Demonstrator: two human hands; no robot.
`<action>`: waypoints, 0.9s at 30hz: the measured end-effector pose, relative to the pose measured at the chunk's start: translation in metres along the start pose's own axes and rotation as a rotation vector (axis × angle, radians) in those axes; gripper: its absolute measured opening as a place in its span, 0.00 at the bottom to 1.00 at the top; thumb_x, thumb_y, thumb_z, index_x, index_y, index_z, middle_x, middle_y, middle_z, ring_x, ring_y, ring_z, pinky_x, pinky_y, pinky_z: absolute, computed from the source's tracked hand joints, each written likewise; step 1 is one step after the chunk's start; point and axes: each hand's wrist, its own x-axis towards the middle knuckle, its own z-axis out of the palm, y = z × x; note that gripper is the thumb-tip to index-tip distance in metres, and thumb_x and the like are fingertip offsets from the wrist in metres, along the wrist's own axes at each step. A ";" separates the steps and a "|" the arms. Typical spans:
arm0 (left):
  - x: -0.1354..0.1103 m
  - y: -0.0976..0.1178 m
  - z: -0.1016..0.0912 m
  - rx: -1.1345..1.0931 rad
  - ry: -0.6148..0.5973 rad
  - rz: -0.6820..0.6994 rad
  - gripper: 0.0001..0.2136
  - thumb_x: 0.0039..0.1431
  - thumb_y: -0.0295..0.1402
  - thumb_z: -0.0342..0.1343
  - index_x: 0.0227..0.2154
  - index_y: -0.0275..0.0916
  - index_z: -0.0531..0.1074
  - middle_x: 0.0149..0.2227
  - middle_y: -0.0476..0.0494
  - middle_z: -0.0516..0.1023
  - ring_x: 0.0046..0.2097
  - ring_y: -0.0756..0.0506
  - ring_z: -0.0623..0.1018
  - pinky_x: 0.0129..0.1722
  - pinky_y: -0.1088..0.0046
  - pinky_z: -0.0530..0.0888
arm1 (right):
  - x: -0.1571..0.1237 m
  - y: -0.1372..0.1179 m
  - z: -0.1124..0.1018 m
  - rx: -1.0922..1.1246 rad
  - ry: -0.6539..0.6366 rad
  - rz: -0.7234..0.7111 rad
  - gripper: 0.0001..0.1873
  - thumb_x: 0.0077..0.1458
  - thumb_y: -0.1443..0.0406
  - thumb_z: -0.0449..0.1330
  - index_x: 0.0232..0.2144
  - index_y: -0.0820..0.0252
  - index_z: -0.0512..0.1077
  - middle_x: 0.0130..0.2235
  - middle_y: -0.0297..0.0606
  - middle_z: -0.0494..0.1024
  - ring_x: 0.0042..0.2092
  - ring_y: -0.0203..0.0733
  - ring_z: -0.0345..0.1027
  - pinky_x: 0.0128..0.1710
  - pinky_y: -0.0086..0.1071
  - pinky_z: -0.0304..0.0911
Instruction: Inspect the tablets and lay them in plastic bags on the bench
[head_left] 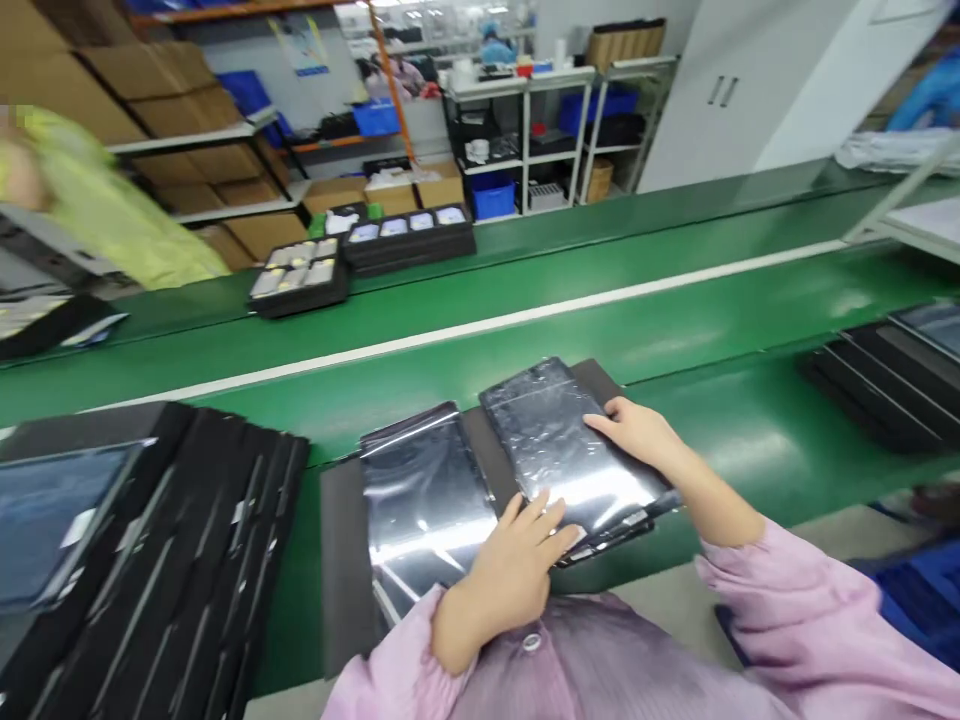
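Two dark flat panels in shiny plastic bags lie side by side on a black tray (341,560) at the near edge of the green conveyor table. My left hand (517,570) grips the near edge of the right bagged panel (559,440), fingers on top. My right hand (637,435) holds that same panel's right edge, fingers curled over it. This panel is tilted and rests partly over other panels beneath it. The left bagged panel (420,490) lies flat and untouched.
A stack of black trays with panels (150,560) fills the near left. More black trays (885,380) sit at the right. Across the green belt (675,320), trays of pale parts (300,275) stand near a person in yellow (112,210). Shelves and boxes line the back.
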 end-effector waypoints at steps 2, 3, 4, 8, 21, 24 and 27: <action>-0.008 -0.001 -0.006 -0.100 0.034 0.001 0.33 0.42 0.18 0.44 0.54 0.44 0.62 0.60 0.42 0.59 0.63 0.40 0.52 0.59 0.47 0.52 | -0.007 -0.001 -0.001 0.284 -0.126 -0.087 0.21 0.51 0.53 0.53 0.38 0.65 0.70 0.40 0.46 0.75 0.42 0.52 0.69 0.39 0.36 0.64; -0.015 -0.002 -0.011 -0.147 0.055 -0.010 0.31 0.42 0.18 0.45 0.53 0.44 0.63 0.60 0.43 0.59 0.63 0.40 0.53 0.59 0.48 0.51 | -0.011 -0.002 -0.004 0.408 -0.173 -0.116 0.22 0.49 0.52 0.54 0.38 0.64 0.70 0.40 0.44 0.76 0.41 0.51 0.69 0.38 0.35 0.64; -0.023 -0.005 -0.015 -0.187 0.086 -0.032 0.30 0.44 0.19 0.45 0.53 0.44 0.64 0.60 0.43 0.59 0.62 0.41 0.53 0.59 0.48 0.50 | -0.016 -0.003 -0.008 0.516 -0.197 -0.121 0.23 0.48 0.51 0.55 0.38 0.63 0.70 0.38 0.42 0.76 0.40 0.50 0.70 0.36 0.34 0.65; -0.070 -0.027 -0.024 -0.346 0.373 -0.317 0.23 0.50 0.24 0.44 0.50 0.40 0.67 0.59 0.40 0.60 0.62 0.40 0.54 0.60 0.46 0.46 | -0.035 -0.026 -0.005 0.825 -0.212 -0.051 0.26 0.42 0.50 0.60 0.40 0.61 0.69 0.32 0.40 0.77 0.32 0.47 0.71 0.30 0.33 0.65; -0.120 -0.104 0.060 -0.660 0.982 -0.752 0.29 0.52 0.36 0.51 0.58 0.33 0.58 0.63 0.37 0.48 0.64 0.43 0.47 0.62 0.67 0.49 | -0.021 -0.112 0.135 0.028 -0.137 -0.386 0.16 0.47 0.51 0.49 0.21 0.56 0.58 0.28 0.42 0.73 0.34 0.53 0.69 0.34 0.41 0.62; -0.120 -0.106 0.062 -0.524 0.937 -0.736 0.30 0.52 0.30 0.49 0.59 0.33 0.53 0.63 0.35 0.46 0.64 0.41 0.46 0.61 0.63 0.50 | -0.013 -0.121 0.132 0.083 -0.164 -0.341 0.15 0.50 0.51 0.49 0.25 0.56 0.60 0.28 0.42 0.73 0.32 0.51 0.70 0.30 0.38 0.63; -0.122 -0.108 0.063 -0.418 0.896 -0.730 0.29 0.53 0.27 0.46 0.59 0.32 0.49 0.63 0.30 0.45 0.63 0.40 0.47 0.60 0.55 0.51 | -0.017 -0.133 0.126 0.304 -0.258 -0.231 0.22 0.51 0.46 0.46 0.28 0.57 0.63 0.30 0.44 0.74 0.30 0.51 0.71 0.25 0.38 0.64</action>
